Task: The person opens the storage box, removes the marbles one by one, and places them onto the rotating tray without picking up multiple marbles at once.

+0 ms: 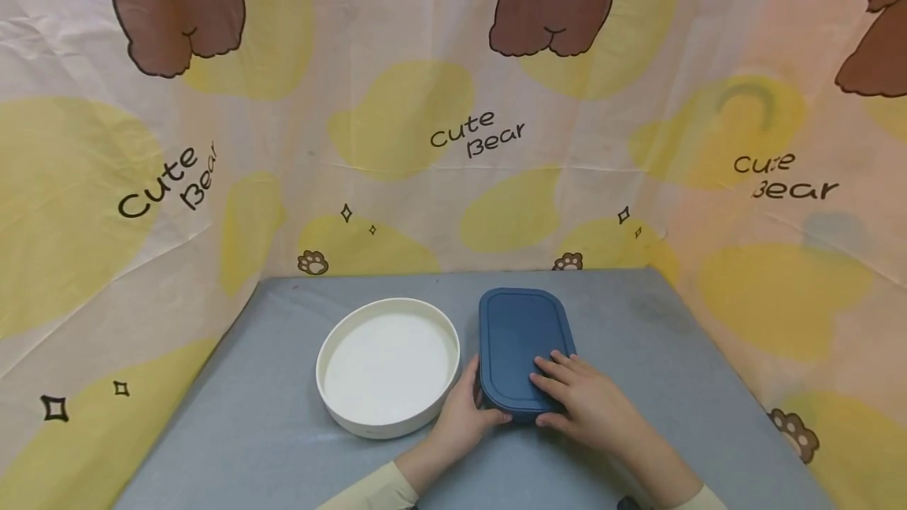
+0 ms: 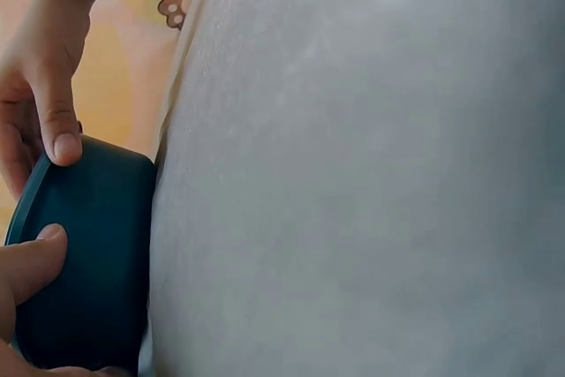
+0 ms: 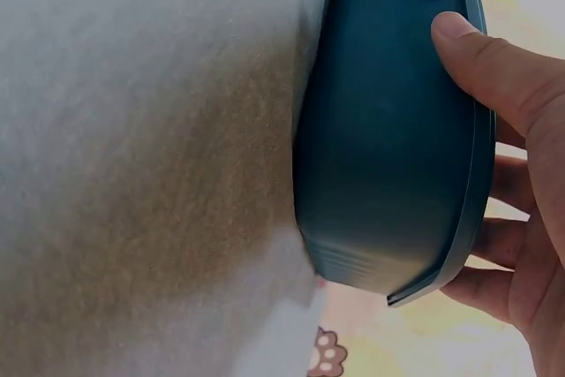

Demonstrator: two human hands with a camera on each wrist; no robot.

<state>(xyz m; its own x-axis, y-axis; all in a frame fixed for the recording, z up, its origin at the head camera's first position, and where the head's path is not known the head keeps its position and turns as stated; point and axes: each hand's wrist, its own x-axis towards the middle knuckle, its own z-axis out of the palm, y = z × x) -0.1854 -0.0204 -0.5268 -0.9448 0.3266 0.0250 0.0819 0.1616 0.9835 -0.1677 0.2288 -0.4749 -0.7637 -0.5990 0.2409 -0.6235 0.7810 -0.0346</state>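
Beside the dish (image 1: pixel 393 364), the box (image 1: pixel 516 345) (lidded) lies lengthwise front-to-back.

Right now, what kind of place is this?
Maybe a little makeshift booth: bear-print cloth stands round three sides of a grey-blue tabletop, with a round white tray and a blue lidded box on it.

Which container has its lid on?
The blue, rectangular, plastic-looking box: it's covered, while the white, round, plastic-looking tray beside it is open.
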